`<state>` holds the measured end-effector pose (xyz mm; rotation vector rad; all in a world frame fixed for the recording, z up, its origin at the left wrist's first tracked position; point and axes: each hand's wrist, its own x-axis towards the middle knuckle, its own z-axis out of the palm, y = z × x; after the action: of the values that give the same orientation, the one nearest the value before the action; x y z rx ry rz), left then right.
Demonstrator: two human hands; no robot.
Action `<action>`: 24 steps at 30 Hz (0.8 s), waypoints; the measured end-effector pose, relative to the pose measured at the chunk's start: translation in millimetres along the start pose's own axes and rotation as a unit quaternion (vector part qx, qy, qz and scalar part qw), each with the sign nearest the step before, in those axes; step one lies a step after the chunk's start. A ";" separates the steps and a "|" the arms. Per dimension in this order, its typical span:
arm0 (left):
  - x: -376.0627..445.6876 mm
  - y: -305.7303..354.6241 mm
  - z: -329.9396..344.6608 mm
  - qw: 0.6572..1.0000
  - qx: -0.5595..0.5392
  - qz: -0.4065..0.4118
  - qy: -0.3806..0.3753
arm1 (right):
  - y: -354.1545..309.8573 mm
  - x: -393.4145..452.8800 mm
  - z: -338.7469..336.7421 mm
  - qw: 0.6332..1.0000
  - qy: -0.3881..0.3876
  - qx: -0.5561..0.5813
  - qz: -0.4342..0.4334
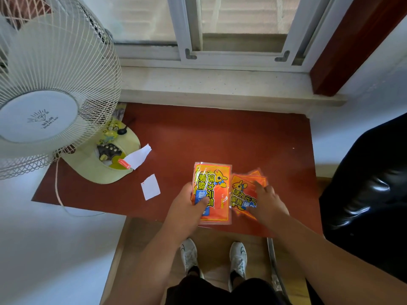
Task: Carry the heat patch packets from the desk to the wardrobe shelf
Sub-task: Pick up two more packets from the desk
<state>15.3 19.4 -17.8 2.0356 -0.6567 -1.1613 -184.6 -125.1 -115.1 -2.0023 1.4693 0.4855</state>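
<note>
At 6 o'clock, white shoes (237,260) are seen on the floor. Just above, a packet (212,190) is gripped by the left hand (187,208), thumb curled over its face, at the near edge of the desk (220,139). At 3 o'clock of it, a fanned pile (244,192) of more packets lies on the desk, pressed by the right hand (267,203), fingers spread. At 9 o'clock two paper slips (150,187) lie. At 10 o'clock a fan (44,95) stands. At 12 o'clock a window (231,29) is seen.
</note>
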 end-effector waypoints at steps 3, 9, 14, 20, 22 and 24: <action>-2.4 -0.9 -2.1 1.000 -0.005 0.001 -0.005 | 3.6 -0.1 2.1 0.997 0.060 -0.044 0.015; -7.6 -1.4 -4.5 1.000 -0.007 -0.007 0.001 | 2.5 -2.5 1.7 0.993 0.073 -0.058 0.069; -9.7 2.0 -5.0 1.000 0.003 -0.008 0.004 | 7.3 -2.6 -7.9 0.997 0.015 -0.032 0.071; -15.4 14.3 -5.8 0.999 0.032 0.024 0.028 | 6.8 -15.8 -28.4 0.993 -0.015 0.116 -0.004; -16.8 21.2 -6.6 0.998 0.045 0.037 0.036 | 4.7 -24.8 -38.8 0.986 0.020 0.166 -0.017; -18.9 29.7 -7.8 0.996 0.053 0.051 0.040 | 1.5 -36.5 -54.2 0.970 0.042 0.237 -0.022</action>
<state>10.6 16.5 17.8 2.0978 -0.7877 -0.9998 -200.8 -134.5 -52.5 -1.6824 1.4244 0.0210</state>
